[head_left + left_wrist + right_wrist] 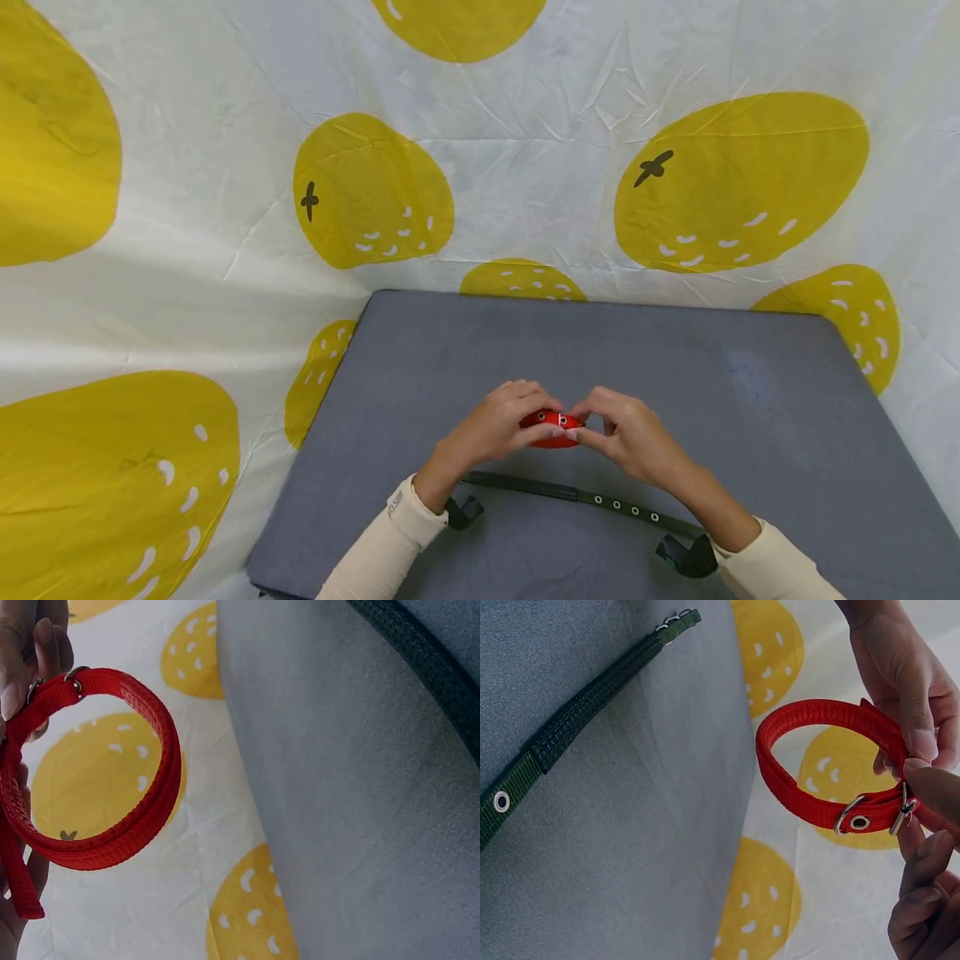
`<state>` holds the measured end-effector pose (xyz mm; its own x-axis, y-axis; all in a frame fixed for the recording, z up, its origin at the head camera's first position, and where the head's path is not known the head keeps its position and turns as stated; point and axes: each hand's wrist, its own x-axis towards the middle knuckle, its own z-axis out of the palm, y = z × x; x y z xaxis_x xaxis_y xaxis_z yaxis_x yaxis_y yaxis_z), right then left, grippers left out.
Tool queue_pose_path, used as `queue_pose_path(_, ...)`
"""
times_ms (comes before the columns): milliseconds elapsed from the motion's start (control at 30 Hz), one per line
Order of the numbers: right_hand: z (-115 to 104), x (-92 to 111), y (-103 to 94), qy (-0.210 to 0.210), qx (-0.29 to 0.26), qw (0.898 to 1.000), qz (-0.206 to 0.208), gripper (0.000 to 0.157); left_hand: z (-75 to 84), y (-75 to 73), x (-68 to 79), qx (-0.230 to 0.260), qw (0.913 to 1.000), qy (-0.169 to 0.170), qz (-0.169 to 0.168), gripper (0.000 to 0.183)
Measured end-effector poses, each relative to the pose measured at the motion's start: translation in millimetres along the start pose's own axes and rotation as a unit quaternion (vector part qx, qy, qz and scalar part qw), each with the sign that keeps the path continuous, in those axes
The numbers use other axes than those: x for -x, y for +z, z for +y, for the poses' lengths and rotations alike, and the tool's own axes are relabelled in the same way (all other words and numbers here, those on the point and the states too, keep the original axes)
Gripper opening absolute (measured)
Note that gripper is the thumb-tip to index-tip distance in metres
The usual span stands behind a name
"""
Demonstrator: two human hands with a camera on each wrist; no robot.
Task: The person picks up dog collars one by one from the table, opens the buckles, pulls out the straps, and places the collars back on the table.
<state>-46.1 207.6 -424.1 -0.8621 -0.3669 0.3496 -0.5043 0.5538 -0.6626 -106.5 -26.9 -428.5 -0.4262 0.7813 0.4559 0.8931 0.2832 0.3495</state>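
A red webbing dog collar (pixel 555 441) is held up above the table, fastened into a loop. My left hand (pixel 502 422) grips one side of it between thumb and fingers, while my right hand (pixel 628 431) pinches the strap by the buckle. In the right wrist view, the metal buckle (pixel 902 812) shows at the fingertips, beside a metal eyelet (pixel 860 823) and a D-ring (pixel 846 814). The loose strap end (pixel 21 885) hangs down in the left wrist view. Fingers hide part of the buckle area.
A green collar (pixel 585 496) with several eyelets lies stretched across the grey table (pixel 637 350), below the hands. Black straps (pixel 688 556) are round both wrists. A white cloth (pixel 525 192) printed with yellow fruit hangs behind the table and at its sides.
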Motion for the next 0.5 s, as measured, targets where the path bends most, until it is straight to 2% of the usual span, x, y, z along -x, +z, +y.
queue_pose_path(200,-0.2,0.7,0.3,0.004,-0.001,1.000,0.001,0.028,0.3,-0.4,1.4,-0.012,0.9999,-0.007,0.002,0.021)
queue_pose_path(500,1.6,3.4,3.7,-0.009,-0.014,1.000,0.003,0.030,0.1,0.3,3.0,0.003,0.9984,-0.047,-0.030,0.016)
